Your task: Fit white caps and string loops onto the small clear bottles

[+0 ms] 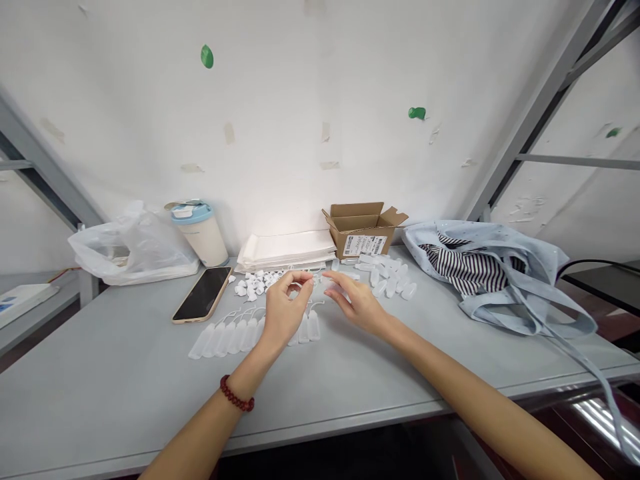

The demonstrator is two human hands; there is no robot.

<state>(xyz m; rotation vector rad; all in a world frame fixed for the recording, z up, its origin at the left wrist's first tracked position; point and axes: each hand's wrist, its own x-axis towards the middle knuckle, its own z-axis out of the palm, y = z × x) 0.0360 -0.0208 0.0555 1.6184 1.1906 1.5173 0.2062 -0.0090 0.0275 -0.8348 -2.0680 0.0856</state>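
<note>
Tiny clear piece (316, 279) at fingertips of left hand (285, 305), in front of open brown cardboard box (339, 241): too small to identify; contact with right hand (361, 307) unclear. Row of slim translucent plastic bottles (236, 337), front-left of box: middle ones hidden behind left hand. Black-and-white printed label (366, 245) on box: text unreadable; box floor hidden. Flat white object (23, 303), far left of box: cut by left edge. Bare forearms (210, 427), front of box: cut by bottom edge.

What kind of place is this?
It looks like a work table, maybe in a workshop. There's a long gray table, small see-through plastic pieces in a row, and an open cardboard box.
</note>
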